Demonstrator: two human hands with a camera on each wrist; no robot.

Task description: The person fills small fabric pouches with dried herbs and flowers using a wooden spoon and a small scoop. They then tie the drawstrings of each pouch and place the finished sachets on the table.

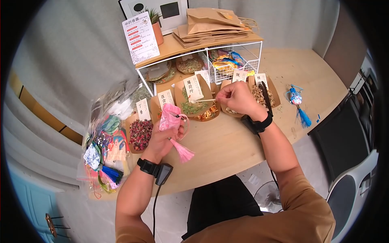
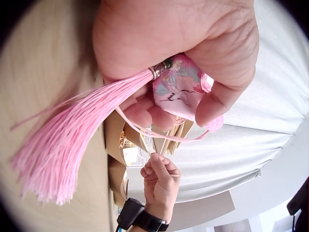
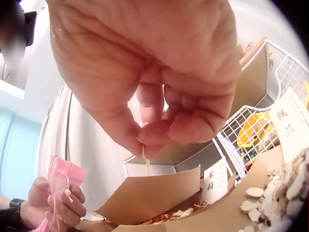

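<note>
My left hand (image 1: 161, 141) grips a small pink drawstring sachet pouch (image 1: 170, 116) with its mouth upward. From the pouch hang a pink tassel (image 2: 72, 140) and a looped pink cord (image 2: 159, 134). Between thumb and fingertips, my right hand (image 1: 240, 98) pinches a thin pale stick (image 1: 207, 100). Its far end lies over the kraft paper tray of green dried leaves (image 1: 194, 108), beside an upright label card (image 1: 192, 87). In the right wrist view, the stick (image 3: 148, 167) points down from the fingertips toward a paper tray's raised wall (image 3: 152, 191).
Dried rosebuds (image 1: 141, 134) fill a tray at left; pale slices (image 3: 270, 205) lie in another at right. Behind stands a shelf (image 1: 174, 52) with a wire basket (image 1: 233, 75) and paper bags (image 1: 214, 24). Packets (image 1: 111, 133) crowd the left edge; a blue tasselled sachet (image 1: 295, 98) lies right.
</note>
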